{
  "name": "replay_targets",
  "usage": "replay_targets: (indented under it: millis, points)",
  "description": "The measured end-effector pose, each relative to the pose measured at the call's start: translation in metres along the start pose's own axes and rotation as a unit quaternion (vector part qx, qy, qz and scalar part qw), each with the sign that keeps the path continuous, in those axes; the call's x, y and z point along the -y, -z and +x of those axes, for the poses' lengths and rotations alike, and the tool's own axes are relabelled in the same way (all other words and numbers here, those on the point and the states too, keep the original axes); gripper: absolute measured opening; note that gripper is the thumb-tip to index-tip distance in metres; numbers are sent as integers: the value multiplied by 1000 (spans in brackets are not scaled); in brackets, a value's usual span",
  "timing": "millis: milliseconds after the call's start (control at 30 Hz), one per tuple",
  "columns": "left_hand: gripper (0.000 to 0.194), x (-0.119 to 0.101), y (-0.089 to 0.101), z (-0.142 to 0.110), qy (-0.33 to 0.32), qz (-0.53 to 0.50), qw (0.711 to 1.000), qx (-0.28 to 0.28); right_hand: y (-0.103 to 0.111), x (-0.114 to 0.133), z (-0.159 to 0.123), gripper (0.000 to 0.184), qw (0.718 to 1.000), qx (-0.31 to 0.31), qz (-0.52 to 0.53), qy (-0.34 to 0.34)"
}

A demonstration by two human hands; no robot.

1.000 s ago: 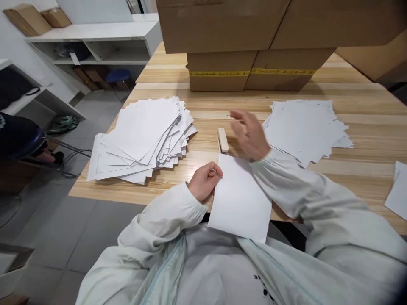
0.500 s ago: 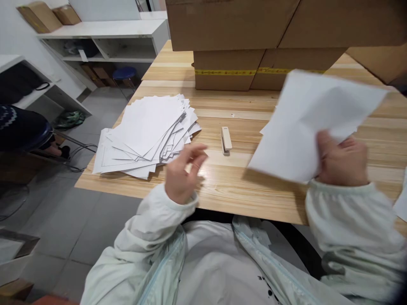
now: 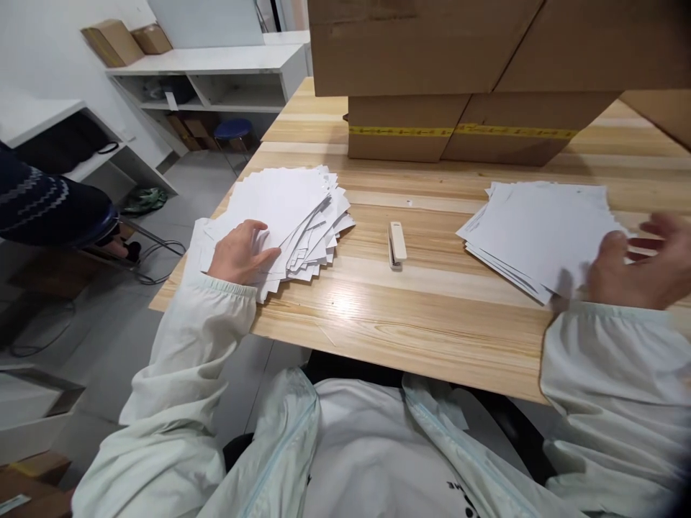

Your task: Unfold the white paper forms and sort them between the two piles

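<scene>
On the left of the table lies a thick, uneven pile of white paper sheets (image 3: pixel 286 194). My left hand (image 3: pixel 240 253) rests on the near left part of that pile, fingers apart. A smaller stack of white paper (image 3: pixel 545 226) lies on the right, its edges slightly fanned. Just beside its right edge is my right hand (image 3: pixel 637 262), fingers spread and somewhat blurred, with nothing visible in it. Between the two paper piles sits a cream stapler (image 3: pixel 396 244), which neither hand touches.
Large cardboard boxes (image 3: pixel 404 129) stand stacked at the back of the wooden table (image 3: pixel 404 324). White shelves (image 3: pixel 232 61) and a blue stool (image 3: pixel 233 129) are beyond, at the left. Another person (image 3: pixel 48 198) sits on a stool at the far left.
My right hand has let go of the sheet it held, and a stack now lies beside it. My left hand has moved left onto the big pile. The view has shifted slightly.
</scene>
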State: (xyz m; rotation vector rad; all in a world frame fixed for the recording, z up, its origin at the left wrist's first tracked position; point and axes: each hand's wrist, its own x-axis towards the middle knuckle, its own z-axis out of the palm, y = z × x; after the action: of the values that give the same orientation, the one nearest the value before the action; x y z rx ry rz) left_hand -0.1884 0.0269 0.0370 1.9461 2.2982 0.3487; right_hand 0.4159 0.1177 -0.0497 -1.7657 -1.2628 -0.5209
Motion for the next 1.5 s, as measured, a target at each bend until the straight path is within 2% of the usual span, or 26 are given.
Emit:
replay_targets:
  millis: [67, 133, 233, 367, 433, 500, 567, 600, 633, 700, 733, 767, 800, 833, 900, 933, 1000, 1067, 1167, 1233, 1300, 1400, 1500]
  points:
    - [54, -2, 3, -2, 16, 8, 1000, 0, 7, 32, -11, 59, 999, 23, 42, 6]
    - [53, -3, 3, -3, 26, 8, 1000, -3, 15, 63, -24, 53, 995, 46, 83, 39]
    - [41, 2, -3, -4, 18, -17, 999, -44, 30, 97, -40, 47, 987, 72, 124, 75]
    - [20, 15, -13, -2, 8, -20, 992, -122, 43, 119, -53, 40, 976, 128, 158, 81]
    - [16, 17, -15, -4, 17, 1, 989, -146, 46, 126, -58, 37, 972, 144, 158, 93]
    - [19, 10, -15, -14, 3, 21, 984, -177, 48, 135, -66, 33, 970, 146, 167, 97]
    - [21, -11, -18, -33, -66, 26, 972, -225, 53, 150, -76, 29, 955, 181, 224, 65]
    - [19, -26, -21, -46, -125, 15, 958, -258, 58, 160, -81, 32, 931, 239, 276, 32]
    - [16, -43, -26, -61, -206, -10, 939, -277, 63, 171, -87, 37, 885, 324, 335, -4]
    - [16, -80, -41, -93, -347, -66, 892, -284, 72, 192, -99, 55, 738, 513, 433, -63]
    - [18, -98, -49, -108, -383, -86, 881, -265, 76, 200, -104, 63, 667, 584, 457, -75]
    - [20, -114, -58, -122, -405, -103, 878, -233, 78, 207, -108, 68, 619, 629, 464, -75]
    - [19, -128, -66, -132, -416, -121, 880, -194, 79, 211, -112, 69, 600, 649, 463, -70]
    - [17, -138, -72, -140, -416, -149, 884, -151, 78, 213, -115, 67, 603, 651, 456, -67]
    - [9, -149, -78, -146, -388, -232, 891, -39, 74, 211, -119, 63, 628, 638, 438, -79]
    - [15, -151, -78, -144, -360, -284, 889, 22, 72, 208, -120, 63, 634, 633, 434, -91]
    - [30, -151, -75, -132, -280, -385, 870, 128, 68, 204, -121, 63, 635, 627, 440, -98]
    - [33, -149, -73, -115, -187, -460, 850, 176, 68, 203, -122, 63, 628, 621, 465, -63]
    - [39, -151, -76, -95, -81, -508, 840, 174, 71, 207, -127, 83, 633, 612, 473, 42]
    - [48, -156, -80, -89, -58, -506, 845, 163, 74, 209, -132, 97, 645, 609, 447, 117]
    - [58, -163, -82, -87, -55, -480, 864, 142, 75, 209, -137, 104, 654, 603, 422, 174]
    - [61, -168, -83, -88, -45, -434, 893, 111, 74, 208, -141, 106, 661, 594, 413, 202]
    - [57, -166, -84, -87, -34, -445, 887, 116, 74, 207, -139, 109, 661, 596, 413, 191]
